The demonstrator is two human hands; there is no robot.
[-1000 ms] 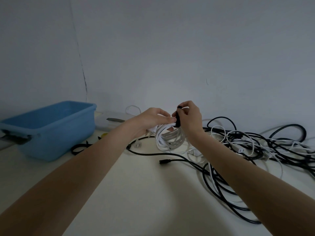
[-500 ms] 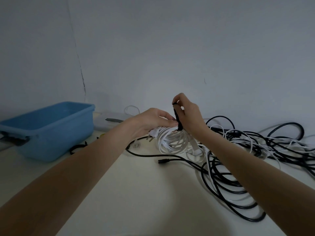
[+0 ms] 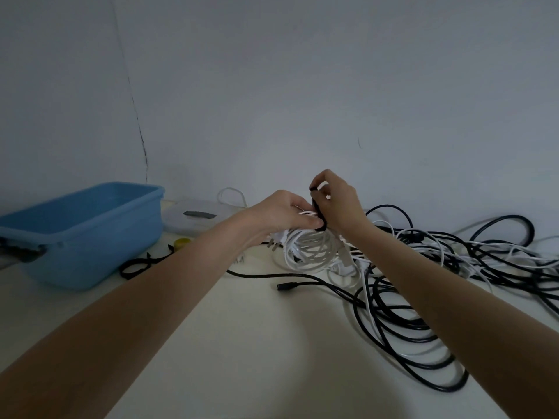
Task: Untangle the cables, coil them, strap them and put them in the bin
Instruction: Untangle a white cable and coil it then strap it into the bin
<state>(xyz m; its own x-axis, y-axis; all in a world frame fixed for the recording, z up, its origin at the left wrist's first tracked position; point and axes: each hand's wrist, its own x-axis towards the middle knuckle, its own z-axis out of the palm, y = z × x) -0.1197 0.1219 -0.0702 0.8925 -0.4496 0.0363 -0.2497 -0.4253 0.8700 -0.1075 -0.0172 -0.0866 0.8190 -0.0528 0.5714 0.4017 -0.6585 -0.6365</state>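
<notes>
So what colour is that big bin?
Light blue; the plastic bin shows clearly in the head view.

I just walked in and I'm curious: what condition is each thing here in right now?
white cable coil: coiled, held up
black strap: partly wrapped round coil
left hand: grips coil
right hand: pinches strap
blue bin: open
cable pile: tangled on table
spare straps: lying loose

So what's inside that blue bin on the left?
The blue bin shows only bare blue inner walls near its rim; no cable is visible inside. Its floor is hidden by the near wall, so something low could lie there.
</notes>
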